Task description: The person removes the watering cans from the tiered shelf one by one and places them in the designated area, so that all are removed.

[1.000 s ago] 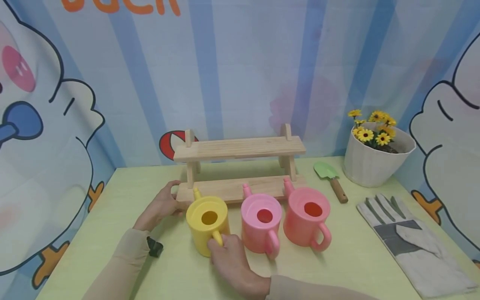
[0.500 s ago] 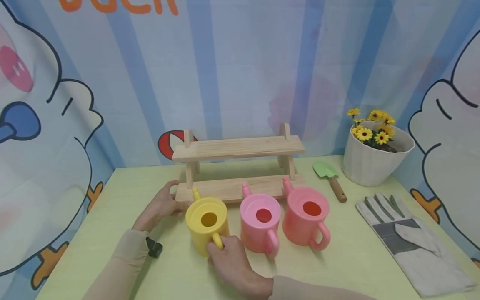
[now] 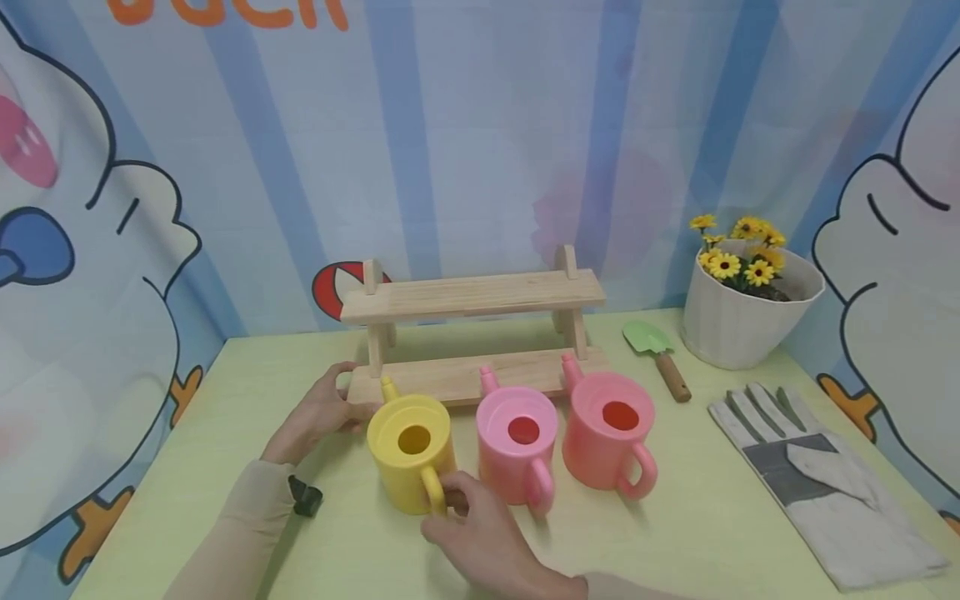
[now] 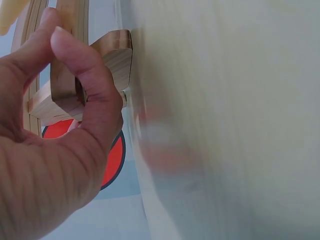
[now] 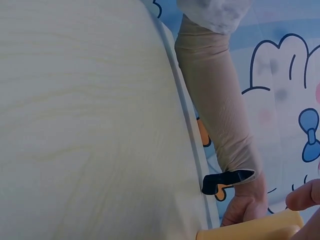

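Note:
A two-tier wooden shelf (image 3: 472, 296) stands at the back of the table. My left hand (image 3: 326, 408) grips the left end of its lower board; the left wrist view shows thumb and finger around the board (image 4: 67, 85). In front stands a yellow watering can (image 3: 411, 454), spout toward the shelf and handle toward me. By its handle is my right hand (image 3: 495, 533), fingers loosened, thumb off the handle; whether a fingertip still touches it I cannot tell. To the right are a pink watering can (image 3: 517, 454) and a coral-pink watering can (image 3: 607, 429).
A green trowel (image 3: 658, 354) with a wooden handle lies right of the shelf. Beyond it is a white pot (image 3: 738, 329) with yellow flowers (image 3: 723, 267). Grey-and-white gardening gloves (image 3: 817, 487) lie at the table's right. A printed cloth (image 3: 487, 150) hangs behind.
My right hand has let its grip on the yellow watering can's handle go and shifted slightly right and down. My left hand keeps its hold on the shelf.

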`<state>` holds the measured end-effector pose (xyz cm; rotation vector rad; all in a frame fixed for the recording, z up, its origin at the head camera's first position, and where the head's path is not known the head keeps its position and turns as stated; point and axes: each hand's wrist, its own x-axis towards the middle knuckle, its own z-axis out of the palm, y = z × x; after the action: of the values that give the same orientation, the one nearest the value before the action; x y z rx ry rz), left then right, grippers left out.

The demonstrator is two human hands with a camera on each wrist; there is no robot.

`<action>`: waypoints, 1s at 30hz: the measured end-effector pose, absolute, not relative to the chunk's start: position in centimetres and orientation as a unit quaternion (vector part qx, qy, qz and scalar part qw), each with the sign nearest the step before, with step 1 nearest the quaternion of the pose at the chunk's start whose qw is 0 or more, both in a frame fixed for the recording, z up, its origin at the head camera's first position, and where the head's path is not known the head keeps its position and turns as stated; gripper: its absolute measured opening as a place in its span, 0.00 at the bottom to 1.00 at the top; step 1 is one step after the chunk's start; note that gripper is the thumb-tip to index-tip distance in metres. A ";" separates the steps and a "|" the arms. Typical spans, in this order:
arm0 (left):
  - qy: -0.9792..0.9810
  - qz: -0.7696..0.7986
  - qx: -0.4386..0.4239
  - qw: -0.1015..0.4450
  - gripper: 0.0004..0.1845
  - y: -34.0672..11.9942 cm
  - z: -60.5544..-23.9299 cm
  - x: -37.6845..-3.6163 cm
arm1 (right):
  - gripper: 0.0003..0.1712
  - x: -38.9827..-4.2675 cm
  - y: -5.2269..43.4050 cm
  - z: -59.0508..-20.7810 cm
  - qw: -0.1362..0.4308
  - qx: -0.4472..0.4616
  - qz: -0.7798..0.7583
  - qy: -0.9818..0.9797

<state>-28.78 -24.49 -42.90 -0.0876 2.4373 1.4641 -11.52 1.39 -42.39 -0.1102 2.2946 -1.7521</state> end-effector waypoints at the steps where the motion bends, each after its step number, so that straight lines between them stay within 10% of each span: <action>1: 0.847 0.510 -0.031 0.149 0.57 -24.5 -42.9 -28.8 | 0.21 -11.4 1.6 -42.3 0.134 -0.035 -0.605 0.784; 8: 0.845 0.510 -0.034 0.159 0.55 -24.7 -42.8 -28.8 | 0.34 -10.4 3.5 -41.1 0.174 -0.020 -0.650 0.740; 23: 0.886 0.439 -0.027 0.148 0.65 -26.4 -42.4 -28.1 | 0.29 -8.5 9.8 -37.6 0.187 -0.038 -0.656 0.730; 30: 0.910 0.402 -0.029 0.097 0.64 -27.5 -41.7 -26.7 | 0.26 -8.6 14.0 -35.6 0.000 -0.070 -0.631 0.773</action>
<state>-26.74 -27.46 -41.70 -0.0852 2.6950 1.1901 -8.59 14.04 -35.63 -0.2190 2.4269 -1.9825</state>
